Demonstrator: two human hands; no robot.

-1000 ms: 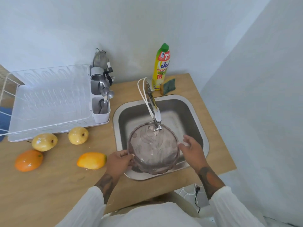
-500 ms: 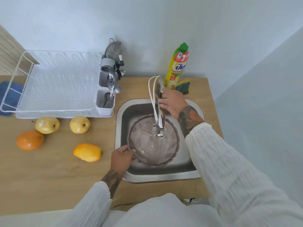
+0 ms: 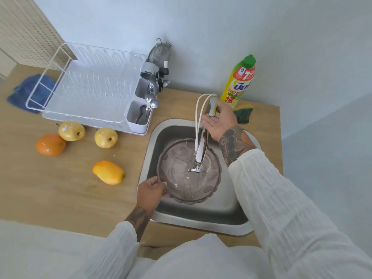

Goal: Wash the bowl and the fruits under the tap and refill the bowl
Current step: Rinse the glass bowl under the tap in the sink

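Observation:
A translucent purple-tinted bowl [image 3: 181, 178] sits tilted in the steel sink [image 3: 201, 219] under the tap spout [image 3: 199, 156]. My left hand [image 3: 151, 191] grips the bowl's near-left rim. My right hand [image 3: 219, 122] reaches over the sink to the back, with its fingers wrapped on the tap handle [image 3: 212, 109]. On the wooden counter left of the sink lie two yellow apples [image 3: 71, 131] [image 3: 106, 137], an orange [image 3: 50, 144] and a mango [image 3: 108, 172]. Whether water is running I cannot tell.
A white dish rack [image 3: 88, 87] with a cutlery holder [image 3: 138, 117] stands at the back left, on a blue cloth [image 3: 30, 91]. A yellow dish-soap bottle [image 3: 239, 83] and a sponge [image 3: 244, 112] sit behind the sink. The wall is close behind.
My right hand left the bowl's right rim and went up to the tap handle. My left hand kept its hold on the bowl. The view shifted slightly.

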